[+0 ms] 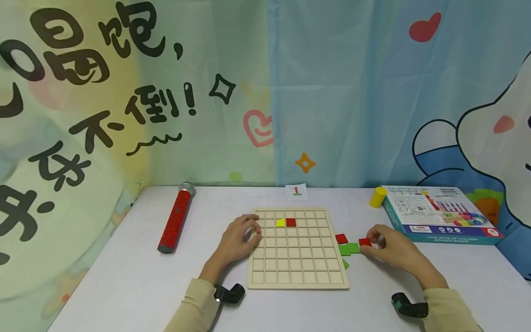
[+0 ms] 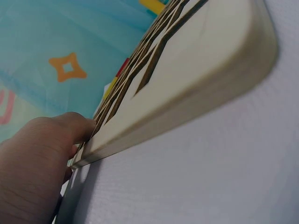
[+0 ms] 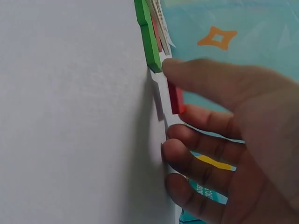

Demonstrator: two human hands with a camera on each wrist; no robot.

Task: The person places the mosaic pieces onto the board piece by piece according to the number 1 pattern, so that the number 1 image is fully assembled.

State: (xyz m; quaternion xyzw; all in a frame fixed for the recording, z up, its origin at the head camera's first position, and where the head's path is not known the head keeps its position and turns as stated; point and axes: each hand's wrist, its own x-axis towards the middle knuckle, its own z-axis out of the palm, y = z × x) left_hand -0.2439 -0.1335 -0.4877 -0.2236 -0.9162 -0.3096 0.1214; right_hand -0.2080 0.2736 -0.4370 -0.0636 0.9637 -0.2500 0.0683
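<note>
On a white table [image 1: 124, 276], in front of a cartoon-printed curtain, a wooden grid board [image 1: 296, 249] is lying flat between a person's 2 hands. To its right, a teal game box [image 1: 435, 213] is sitting near the table's back edge, with a small yellow cylinder [image 1: 378, 197] standing just beside it. To the left, a red glittery tube [image 1: 175, 217] with a silver cap is lying well apart from the board. Behind the board, a small pattern card [image 1: 296, 192] is resting.

The left hand [image 1: 238, 240] is resting on the board's left edge, its fingers loosely curled over the rim and holding nothing. The right hand [image 1: 392, 249] is pinching a red square tile [image 1: 365, 241] between thumb and fingertips, right of the board and low over the table. Just left of that tile, 2 green tiles [image 1: 348, 249] are lying side by side, with another red tile [image 1: 341, 238] beside them. A green triangle [image 1: 345, 264] is peeking out at the board's right edge.

In the board's second row, a yellow triangle [image 1: 280, 222] and a red square [image 1: 291, 222] are sitting in touching cells.
</note>
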